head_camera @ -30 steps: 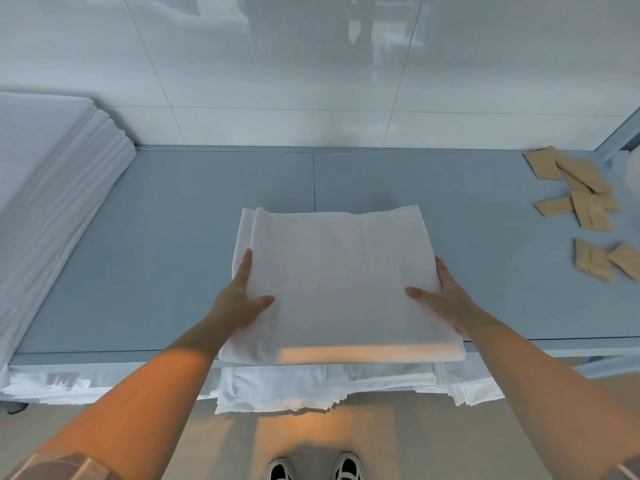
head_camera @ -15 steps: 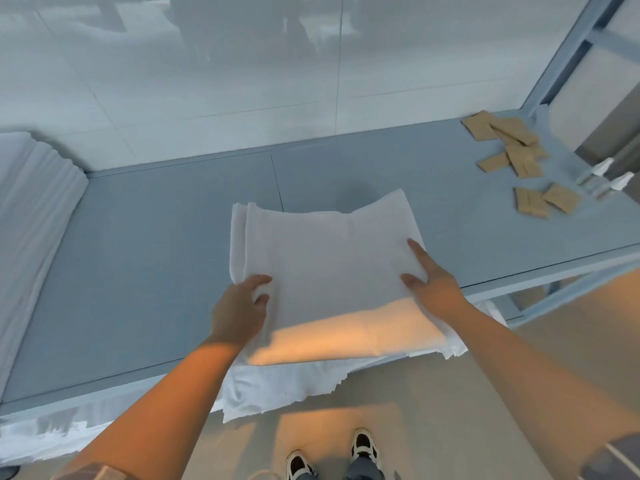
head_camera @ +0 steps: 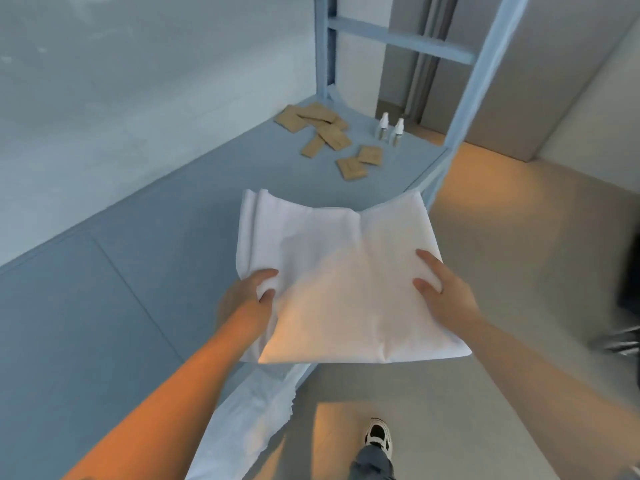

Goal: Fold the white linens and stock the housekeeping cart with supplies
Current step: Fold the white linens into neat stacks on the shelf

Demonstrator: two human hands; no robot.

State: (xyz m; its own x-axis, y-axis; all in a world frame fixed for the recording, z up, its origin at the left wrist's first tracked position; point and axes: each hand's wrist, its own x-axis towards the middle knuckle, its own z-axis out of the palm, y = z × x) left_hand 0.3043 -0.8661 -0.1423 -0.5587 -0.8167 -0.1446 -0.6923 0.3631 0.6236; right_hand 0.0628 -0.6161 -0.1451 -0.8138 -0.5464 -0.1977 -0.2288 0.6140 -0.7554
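Observation:
A folded white linen [head_camera: 332,265] is held up off the blue-grey shelf surface [head_camera: 114,306], partly past the shelf's front edge. My left hand [head_camera: 247,296] grips its near left edge, fingers curled over the cloth. My right hand [head_camera: 440,292] holds its right side, thumb and fingers on top. More white linen [head_camera: 249,410] hangs below the shelf edge, under my left forearm.
Several brown paper packets [head_camera: 332,136] lie at the far end of the shelf, with two small white-capped bottles [head_camera: 389,128] beside them. Blue shelf posts [head_camera: 485,64] rise at that end. A dark, blurred object [head_camera: 623,306] sits at the right edge. The floor is beige.
The folded linen has been lifted off the shelf and carried right, past its front edge. The view has swung right, so the linen stack at the left is out of sight.

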